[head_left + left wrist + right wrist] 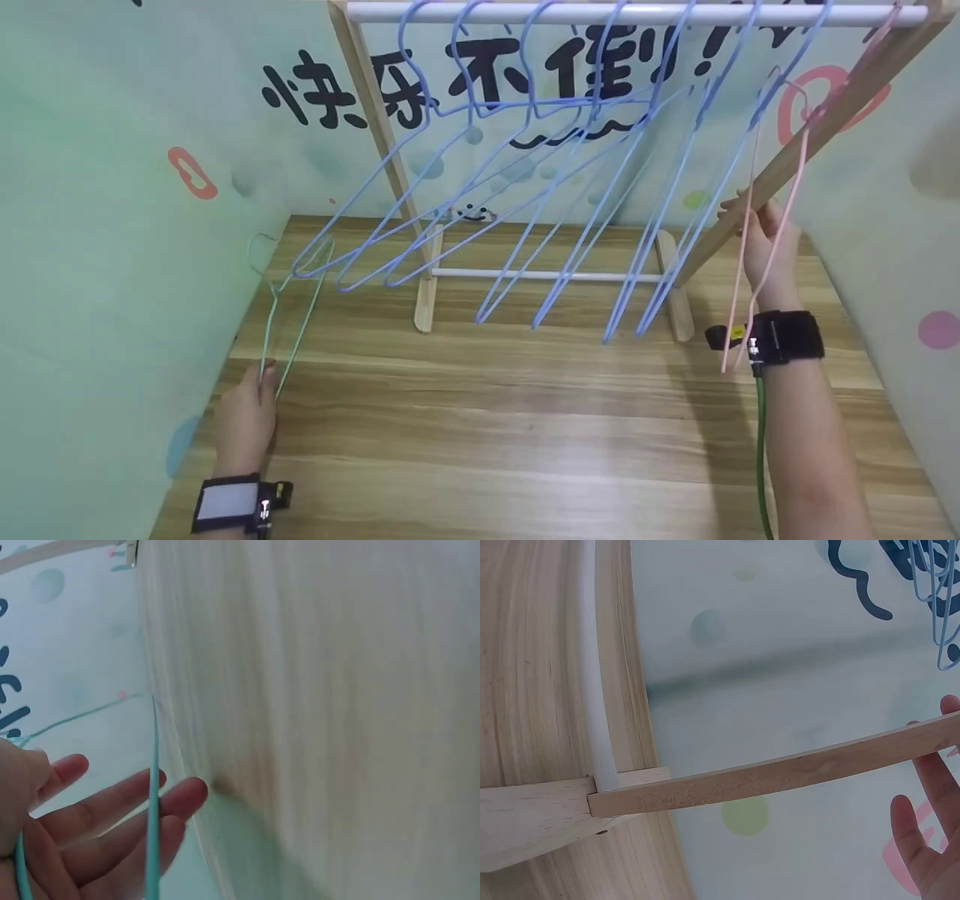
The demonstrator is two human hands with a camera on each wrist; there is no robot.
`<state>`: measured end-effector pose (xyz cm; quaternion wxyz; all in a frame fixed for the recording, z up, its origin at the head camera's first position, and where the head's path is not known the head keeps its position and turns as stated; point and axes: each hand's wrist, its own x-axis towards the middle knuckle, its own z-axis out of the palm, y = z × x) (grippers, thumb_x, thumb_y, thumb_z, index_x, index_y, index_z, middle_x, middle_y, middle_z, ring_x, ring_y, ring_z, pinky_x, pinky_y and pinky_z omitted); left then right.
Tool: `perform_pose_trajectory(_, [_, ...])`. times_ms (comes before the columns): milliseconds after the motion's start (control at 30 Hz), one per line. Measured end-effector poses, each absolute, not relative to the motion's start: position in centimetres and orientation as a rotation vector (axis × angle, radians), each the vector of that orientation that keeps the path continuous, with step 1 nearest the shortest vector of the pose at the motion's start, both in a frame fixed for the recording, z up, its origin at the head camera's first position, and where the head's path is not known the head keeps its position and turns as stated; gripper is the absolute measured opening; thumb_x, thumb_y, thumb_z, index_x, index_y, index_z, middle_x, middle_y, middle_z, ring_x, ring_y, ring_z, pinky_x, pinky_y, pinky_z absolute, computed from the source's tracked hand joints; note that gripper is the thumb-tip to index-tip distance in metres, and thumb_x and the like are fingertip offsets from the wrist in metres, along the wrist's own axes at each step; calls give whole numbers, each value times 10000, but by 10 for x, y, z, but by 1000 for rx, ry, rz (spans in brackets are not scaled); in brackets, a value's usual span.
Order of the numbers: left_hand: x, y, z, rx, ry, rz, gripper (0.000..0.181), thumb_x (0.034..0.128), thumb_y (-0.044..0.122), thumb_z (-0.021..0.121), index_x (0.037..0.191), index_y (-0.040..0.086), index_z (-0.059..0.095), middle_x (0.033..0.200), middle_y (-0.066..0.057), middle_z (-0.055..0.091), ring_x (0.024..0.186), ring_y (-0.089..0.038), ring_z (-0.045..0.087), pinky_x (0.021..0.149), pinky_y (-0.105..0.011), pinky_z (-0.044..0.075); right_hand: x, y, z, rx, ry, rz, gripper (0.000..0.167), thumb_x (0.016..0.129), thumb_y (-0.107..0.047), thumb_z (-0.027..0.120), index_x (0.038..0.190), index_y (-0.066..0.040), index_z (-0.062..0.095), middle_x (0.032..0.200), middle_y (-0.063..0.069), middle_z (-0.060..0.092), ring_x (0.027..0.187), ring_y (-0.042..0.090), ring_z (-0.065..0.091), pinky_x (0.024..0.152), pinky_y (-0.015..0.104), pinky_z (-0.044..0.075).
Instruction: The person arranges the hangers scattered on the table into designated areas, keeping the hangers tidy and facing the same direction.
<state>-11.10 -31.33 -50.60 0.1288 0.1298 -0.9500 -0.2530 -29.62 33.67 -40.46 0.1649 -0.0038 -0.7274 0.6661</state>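
Observation:
In the head view my left hand [246,416] holds a thin green clothes hanger [268,330] low at the left, above the wooden surface. The left wrist view shows the hanger's wire passing by the thumb and in front of loosely extended fingers [112,810]. My right hand [772,240] grips the right wooden post [825,127] of a clothes rack, its fingertips showing past the post's far side. Several blue hangers [426,90] hang from the rack's white top bar [375,11]. A pink hanger [795,180] hangs at the right end, in front of my right hand.
The rack stands on wooden feet [424,304] with a white lower bar [525,274] between them. The wood-grain tabletop [487,420] ends at printed walls [90,262] at the left, back and right. A green cable [761,450] runs along my right forearm.

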Motion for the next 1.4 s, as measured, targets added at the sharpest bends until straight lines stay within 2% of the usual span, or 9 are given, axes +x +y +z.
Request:
perform_pose_trajectory(300, [-96, -328, -497, 300, -2696, -606, 314, 1021, 241, 468, 873, -2, 599, 590, -70, 553, 434, -196, 438, 391, -321, 326, -296, 334, -406, 18, -1997, 1953, 269, 972, -183, 566, 1222, -99, 618, 1126, 103, 643, 1078, 224, 589, 891, 262, 431])
perform_pose_trajectory(367, [-94, -330, -496, 280, -2663, -600, 279, 1015, 216, 486, 862, 5, 587, 597, -82, 574, 426, -215, 460, 383, -330, 331, -296, 334, -406, 21, -1980, 1959, 258, 974, -153, 559, 1217, -90, 620, 1118, 104, 646, 1058, 208, 598, 884, 263, 435])
perform_pose_trajectory(567, [-93, -328, -486, 296, -2496, -688, 236, 1019, 180, 476, 1026, -16, 605, 713, -170, 662, 482, -289, 556, 381, -299, 327, -297, 335, -407, 5, -2000, 1939, 248, 983, -129, 536, 1214, -94, 619, 1116, 89, 653, 1043, 183, 607, 884, 256, 437])
perform_pose_trajectory(767, [-98, -320, -469, 310, -2306, -828, 309, 1035, 184, 426, 1194, -3, 614, 764, -160, 686, 530, 77, 484, 429, -123, 332, -295, 334, -405, 12, -2002, 1947, 255, 983, -125, 535, 1224, -91, 610, 1138, 109, 635, 1071, 211, 588, 912, 277, 425])
perform_pose_trajectory(867, [-101, -315, -463, 277, -2195, -896, 309, 1037, 161, 414, 1196, -8, 617, 770, -184, 683, 526, 137, 470, 463, -83, 369, -294, 333, -404, 23, -1993, 1951, 258, 983, -123, 534, 1227, -89, 611, 1134, 111, 637, 1072, 220, 583, 905, 280, 420])
perform_pose_trajectory(1000, [-104, -307, -454, 197, -2060, -974, 349, 1049, 191, 369, 1212, -6, 607, 778, -191, 683, 482, 76, 513, 480, -78, 407, -294, 332, -405, 40, -1961, 1969, 258, 978, -137, 546, 1219, -85, 621, 1106, 105, 650, 1074, 234, 584, 886, 272, 423])
perform_pose_trajectory(1167, [-106, -295, -441, 124, -1939, -1025, 349, 1049, 198, 371, 1201, 6, 620, 762, -115, 688, 471, 17, 547, 497, -87, 429, -294, 333, -405, 51, -1964, 1941, 254, 975, -161, 558, 1206, -83, 630, 1089, 96, 660, 1064, 228, 599, 895, 283, 428])
perform_pose_trajectory(1300, [-107, -287, -431, 77, -1888, -1066, 344, 1046, 195, 382, 1187, -5, 625, 771, -26, 688, 478, 22, 554, 495, -94, 438, -295, 333, -406, 34, -2008, 1889, 243, 981, -147, 546, 1202, -91, 631, 1092, 84, 665, 1039, 190, 610, 872, 270, 424])
perform_pose_trajectory(1400, [-107, -282, -425, 48, -1876, -1077, 371, 1045, 224, 385, 1179, -30, 621, 774, -18, 688, 492, 28, 554, 501, -95, 443, -296, 334, -406, 19, -2021, 1876, 234, 985, -129, 537, 1195, -90, 631, 1092, 84, 667, 1033, 187, 612, 857, 259, 424])
